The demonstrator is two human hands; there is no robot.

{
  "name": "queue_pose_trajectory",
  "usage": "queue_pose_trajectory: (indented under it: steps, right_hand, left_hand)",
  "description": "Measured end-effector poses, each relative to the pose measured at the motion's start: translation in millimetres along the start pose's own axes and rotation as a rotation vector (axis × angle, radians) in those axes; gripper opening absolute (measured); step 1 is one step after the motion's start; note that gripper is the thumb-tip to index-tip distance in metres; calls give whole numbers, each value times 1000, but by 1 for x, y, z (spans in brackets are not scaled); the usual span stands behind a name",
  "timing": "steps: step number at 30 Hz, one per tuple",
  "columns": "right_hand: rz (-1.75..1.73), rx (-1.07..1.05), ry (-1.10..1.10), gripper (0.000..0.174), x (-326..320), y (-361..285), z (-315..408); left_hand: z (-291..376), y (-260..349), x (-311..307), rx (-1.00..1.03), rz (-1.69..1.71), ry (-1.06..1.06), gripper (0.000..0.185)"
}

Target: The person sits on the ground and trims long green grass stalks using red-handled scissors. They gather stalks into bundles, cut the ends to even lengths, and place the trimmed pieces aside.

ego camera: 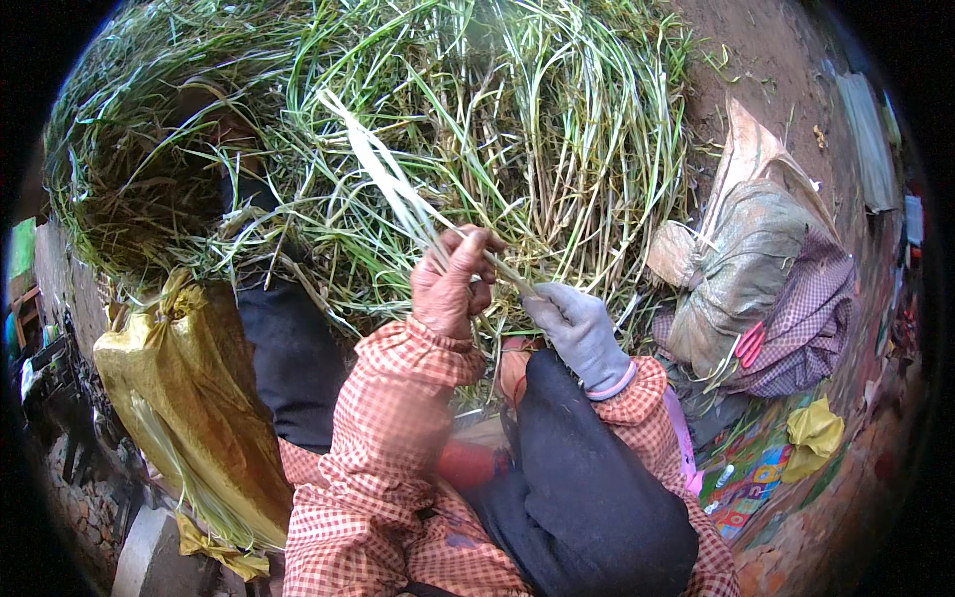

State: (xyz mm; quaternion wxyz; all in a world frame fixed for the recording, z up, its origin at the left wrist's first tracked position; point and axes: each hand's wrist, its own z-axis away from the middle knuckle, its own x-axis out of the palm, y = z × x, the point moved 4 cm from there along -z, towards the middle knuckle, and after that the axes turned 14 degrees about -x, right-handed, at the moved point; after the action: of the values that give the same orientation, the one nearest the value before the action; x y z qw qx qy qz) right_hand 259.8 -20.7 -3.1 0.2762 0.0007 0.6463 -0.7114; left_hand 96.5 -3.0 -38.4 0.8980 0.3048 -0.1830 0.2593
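My bare left hand [453,287] is closed around a few long, pale plant strips [384,175]. Their free ends reach up and to the left over a large heap of green, grassy stalks [552,134]. On my right hand [580,332] is a grey knitted glove with a pink cuff. Its fingertips pinch the lower end of a thin stalk [513,276] that runs between both hands. The hands are close together above my raised, dark-trousered knee [597,477]. My curled fingers hide where the strips and the stalk meet.
To the left stands a yellow woven sack [186,366], with pale strips [168,440] hanging down it. At right, a tied grey sack [746,254] lies by checked cloth [813,321]. Pink-handled scissors [749,345] rest there. A crumpled yellow piece [815,429] sits near a colourful mat [753,485].
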Motion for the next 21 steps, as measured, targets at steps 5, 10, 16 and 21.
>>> queue_pose_trajectory:
  steps: [5,10,16,21]
  right_hand:
    - [-333,71,171,24,6,3,-11]
    - [-179,235,149,22,6,13,-2]
    - [-461,216,230,16,8,5,-14]
    - [-502,180,383,8,0,25,0]
  left_hand:
    - [8,-14,16,-98,-43,42,24]
    - [2,9,8,58,96,114,22]
    - [5,-11,18,-29,8,111,24]
    - [-4,-3,-1,104,78,149,23]
